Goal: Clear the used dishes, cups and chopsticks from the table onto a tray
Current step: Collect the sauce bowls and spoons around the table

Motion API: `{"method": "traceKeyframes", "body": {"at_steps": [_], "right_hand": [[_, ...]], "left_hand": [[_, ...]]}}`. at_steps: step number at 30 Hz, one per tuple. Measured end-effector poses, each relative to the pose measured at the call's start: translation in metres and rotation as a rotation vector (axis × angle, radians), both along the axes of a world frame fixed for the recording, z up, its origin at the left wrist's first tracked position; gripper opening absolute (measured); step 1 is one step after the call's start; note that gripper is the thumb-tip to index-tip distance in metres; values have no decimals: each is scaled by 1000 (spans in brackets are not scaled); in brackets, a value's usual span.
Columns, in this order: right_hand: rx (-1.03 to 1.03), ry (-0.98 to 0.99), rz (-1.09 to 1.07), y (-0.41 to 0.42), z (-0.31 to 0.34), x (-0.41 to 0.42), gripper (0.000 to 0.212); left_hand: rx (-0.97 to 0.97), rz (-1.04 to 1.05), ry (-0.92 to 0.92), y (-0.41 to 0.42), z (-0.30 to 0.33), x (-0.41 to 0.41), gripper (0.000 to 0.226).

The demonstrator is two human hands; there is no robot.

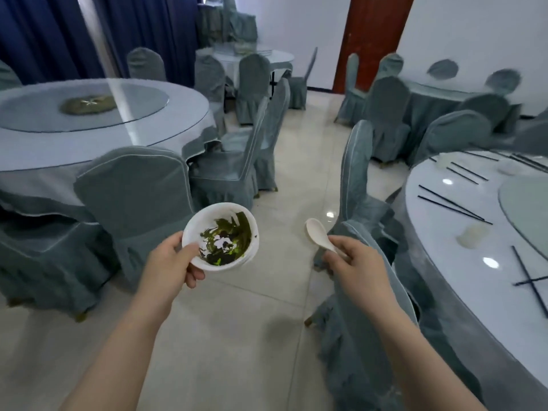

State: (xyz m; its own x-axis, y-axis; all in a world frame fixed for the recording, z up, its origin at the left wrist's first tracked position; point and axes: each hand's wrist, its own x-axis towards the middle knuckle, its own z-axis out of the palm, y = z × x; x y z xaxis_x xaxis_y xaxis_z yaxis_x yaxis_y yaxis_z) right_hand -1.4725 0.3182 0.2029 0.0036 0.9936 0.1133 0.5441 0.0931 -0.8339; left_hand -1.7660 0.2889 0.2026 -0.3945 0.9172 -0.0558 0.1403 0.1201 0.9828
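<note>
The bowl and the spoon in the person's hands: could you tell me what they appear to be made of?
The bowl looks like glazed white ceramic, or possibly melamine: smooth, opaque, a slight sheen, with dark green food residue inside. The spoon looks matte off-white with a thick rounded scoop, so ceramic or plastic; the picture cannot settle which.

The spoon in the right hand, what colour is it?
White, seen best in the head view: spoon.

A white bowl (221, 237) smeared with dark green leftovers is held up over the floor, tilted toward the camera. To its right a white spoon (320, 235) is held by the handle, scoop up. On the table (439, 250) at right lie black chopsticks (450, 204) and a small white cup (472, 235), blurred
</note>
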Motion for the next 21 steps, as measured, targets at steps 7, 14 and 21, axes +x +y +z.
{"method": "traceKeyframes", "body": {"at_steps": [7, 14, 21], "right_hand": [[-4, -44, -104, 138, -1, -13, 26], [-41, 31, -391, 264, -7, -10, 29], [-82, 43, -644, 360, -20, 30, 30]], "left_hand": [[58, -171, -11, 198, 12, -13, 19], [20, -417, -30, 401, 16, -4, 22], [-27, -606, -50, 566, 7, 58, 18]]}}
